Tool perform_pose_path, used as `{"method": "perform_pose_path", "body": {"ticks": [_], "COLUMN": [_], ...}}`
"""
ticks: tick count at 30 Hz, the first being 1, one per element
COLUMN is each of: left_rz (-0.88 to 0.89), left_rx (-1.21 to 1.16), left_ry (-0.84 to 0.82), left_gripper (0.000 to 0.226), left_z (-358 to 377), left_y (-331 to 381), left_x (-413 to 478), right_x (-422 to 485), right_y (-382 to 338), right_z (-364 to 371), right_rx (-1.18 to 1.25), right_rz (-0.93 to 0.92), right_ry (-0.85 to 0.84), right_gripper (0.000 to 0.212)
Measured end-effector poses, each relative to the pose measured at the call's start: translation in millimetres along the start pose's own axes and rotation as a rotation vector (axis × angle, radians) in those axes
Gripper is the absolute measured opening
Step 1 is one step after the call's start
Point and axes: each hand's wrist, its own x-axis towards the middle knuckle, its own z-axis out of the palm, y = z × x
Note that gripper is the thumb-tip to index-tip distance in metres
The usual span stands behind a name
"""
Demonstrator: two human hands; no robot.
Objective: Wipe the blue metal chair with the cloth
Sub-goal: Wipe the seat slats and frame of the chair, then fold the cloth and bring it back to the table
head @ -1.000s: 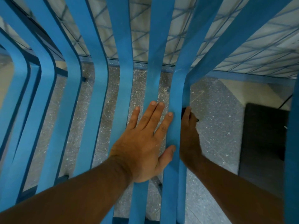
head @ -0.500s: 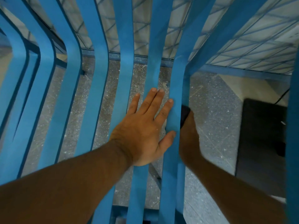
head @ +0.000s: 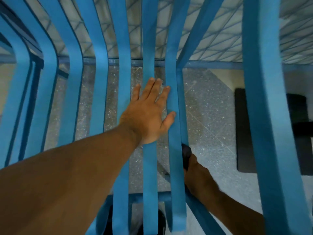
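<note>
Speckled floor (head: 211,102) | cloth (head: 186,154) in right grip (head: 197,173), against chair slat (head: 175,150)

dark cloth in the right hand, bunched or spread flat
Bunched: the dark cloth shows as a small wad gripped by the right hand, beside a blue metal chair slat.

Blue slatted metal chair (head: 176,175), dark cloth (head: 186,155) against its right slat
</note>
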Motion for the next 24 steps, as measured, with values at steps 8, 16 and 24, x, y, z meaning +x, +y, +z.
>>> {"method": "perform_pose_path", "body": {"ticks": [8,16,24], "left_rz": [-0.099,-0.055,0.175], "left_rx": [-0.015,-0.43,-0.427], "left_ry": [-0.028,0.103,0.17], "left_gripper": [0.068,0.044,0.042], "left_z": [-12.5,-95.6,-240.3], "left_y": [21.4,66.5,106.8], "left_x": [-27.6,-118.5,-148.9], "right_x": [-17.9,-100.3,-248.7], "right_y": [3.3,-28.6,-99.1], "right_z": [-38.5,-112.1,-181.0], "right_rx": [-0.4,0.14,0.204], "right_rz": [-0.153,-0.055,-0.186], "right_ry": [-0.037,0.207,0.421], "right_gripper": [0.044,0.034,0.017]}}
